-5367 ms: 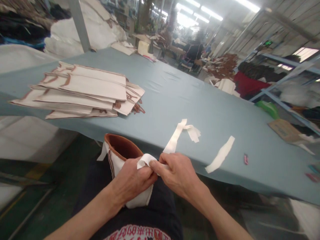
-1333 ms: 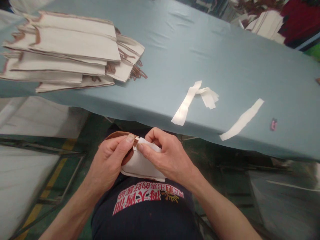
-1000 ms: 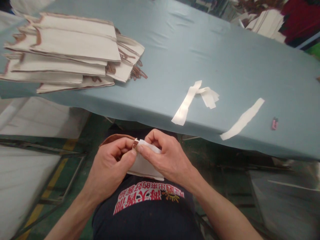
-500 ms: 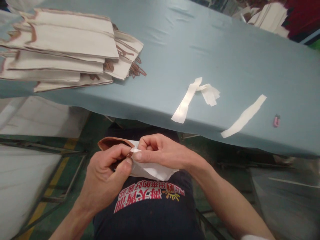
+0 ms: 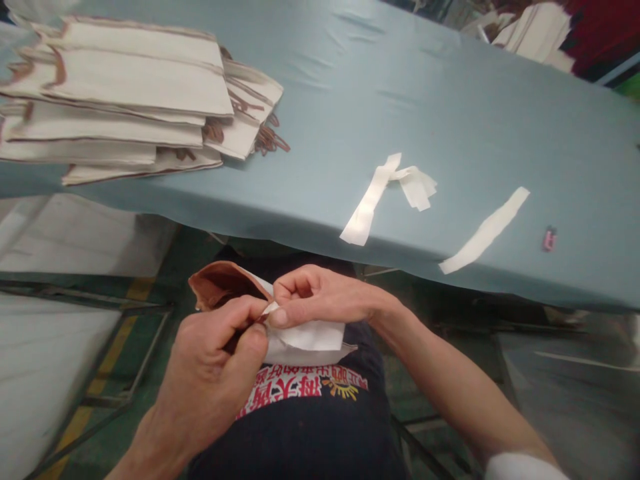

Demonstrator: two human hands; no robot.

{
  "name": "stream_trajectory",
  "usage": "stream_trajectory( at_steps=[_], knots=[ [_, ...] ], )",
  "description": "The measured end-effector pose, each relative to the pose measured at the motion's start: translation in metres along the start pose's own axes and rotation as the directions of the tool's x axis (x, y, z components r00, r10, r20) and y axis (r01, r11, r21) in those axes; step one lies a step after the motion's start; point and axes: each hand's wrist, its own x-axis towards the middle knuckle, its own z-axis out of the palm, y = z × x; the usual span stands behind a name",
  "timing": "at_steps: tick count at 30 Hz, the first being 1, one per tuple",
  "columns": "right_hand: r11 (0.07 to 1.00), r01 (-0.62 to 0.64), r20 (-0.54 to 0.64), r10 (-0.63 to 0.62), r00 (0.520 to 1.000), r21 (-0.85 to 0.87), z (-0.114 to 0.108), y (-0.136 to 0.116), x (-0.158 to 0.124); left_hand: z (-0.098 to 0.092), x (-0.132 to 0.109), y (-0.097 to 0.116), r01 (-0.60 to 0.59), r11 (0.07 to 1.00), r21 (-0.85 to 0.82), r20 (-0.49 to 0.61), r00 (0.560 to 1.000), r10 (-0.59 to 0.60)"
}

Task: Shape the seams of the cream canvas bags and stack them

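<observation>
Over my lap is a fabric piece (image 5: 225, 280), brown on its inside and white outside, its mouth gaping to the left. My left hand (image 5: 220, 360) is closed in a pinch on its brown edge. Thumb and forefinger of my right hand (image 5: 320, 297) pinch a white strip (image 5: 313, 337) right beside the left fingertips. The strip's free end hangs to the right below that hand. My fingers hide where strip and brown edge meet.
On the blue-covered table (image 5: 320, 133), a stack of cream bags with brown trim (image 5: 140, 73) lies at left. Loose white strips (image 5: 370, 200) and another white strip (image 5: 485, 230) lie near the front edge. A small pink tool (image 5: 549, 238) is further right.
The brown mouth of the fabric piece has risen and opened a little wider. The white strip's free end now spreads flatter to the right. Both hands keep their pinch.
</observation>
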Motion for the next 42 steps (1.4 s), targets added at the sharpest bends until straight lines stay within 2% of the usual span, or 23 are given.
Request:
stream_trajectory(
  at_steps=[2,5,8,12,15,17,20,22,24,28,29,31,34,37,42],
  knots=[
    [0.996,-0.002,0.036,-0.002,0.999,0.093,-0.001,0.011,0.007,0.002,-0.004,0.000,0.001,1.000,0.002,-0.020,1.000,-0.001],
    [0.965,-0.043,0.106,0.016,0.994,0.258,0.001,0.030,0.019,0.003,-0.007,0.000,0.018,1.000,0.011,0.033,0.999,-0.019],
    [0.953,-0.050,0.064,0.032,0.997,0.300,0.005,0.038,0.025,0.001,-0.006,-0.001,0.069,0.998,0.001,0.081,0.994,-0.069],
    [0.987,-0.013,-0.052,0.021,0.998,0.160,0.006,0.025,0.014,-0.005,0.002,-0.003,0.109,0.992,-0.058,0.149,0.984,-0.099],
    [0.985,0.101,-0.187,-0.127,0.974,-0.140,0.002,0.007,-0.003,-0.012,0.007,-0.001,0.076,0.995,-0.057,0.194,0.979,-0.064],
    [0.885,0.213,-0.211,-0.322,0.923,-0.414,0.001,-0.005,-0.014,-0.016,0.009,0.004,0.030,0.999,-0.043,0.216,0.976,-0.020],
    [0.642,0.374,-0.083,-0.565,0.821,-0.670,0.007,-0.020,-0.025,-0.020,0.011,0.013,-0.027,1.000,-0.010,0.224,0.974,0.028],
    [0.531,0.400,-0.019,-0.619,0.785,-0.747,0.014,-0.026,-0.029,-0.020,0.011,0.018,-0.058,0.998,0.006,0.202,0.978,0.055],
    [0.479,0.365,-0.014,-0.620,0.784,-0.798,0.021,-0.026,-0.029,-0.019,0.009,0.020,-0.093,0.996,0.013,0.168,0.982,0.089],
    [0.359,0.317,0.001,-0.660,0.751,-0.878,0.025,-0.019,-0.026,-0.018,0.004,0.017,-0.120,0.991,0.054,0.126,0.986,0.113],
    [0.325,0.288,0.008,-0.651,0.759,-0.901,0.024,-0.018,-0.026,-0.018,0.004,0.015,-0.124,0.990,0.065,0.130,0.985,0.115],
    [0.281,0.195,-0.009,-0.591,0.807,-0.939,0.023,-0.021,-0.026,-0.021,0.003,0.013,-0.149,0.984,0.101,0.133,0.982,0.135],
    [0.303,0.086,-0.073,-0.478,0.875,-0.949,0.026,-0.033,-0.029,-0.027,0.002,0.012,-0.211,0.956,0.202,0.107,0.975,0.193],
    [0.335,0.079,-0.088,-0.455,0.886,-0.939,0.033,-0.046,-0.031,-0.031,0.000,0.015,-0.266,0.910,0.317,0.060,0.963,0.261],
    [0.274,0.093,-0.047,-0.464,0.885,-0.957,0.044,-0.052,-0.031,-0.033,-0.004,0.015,-0.259,0.870,0.420,0.008,0.959,0.282]
  ],
)
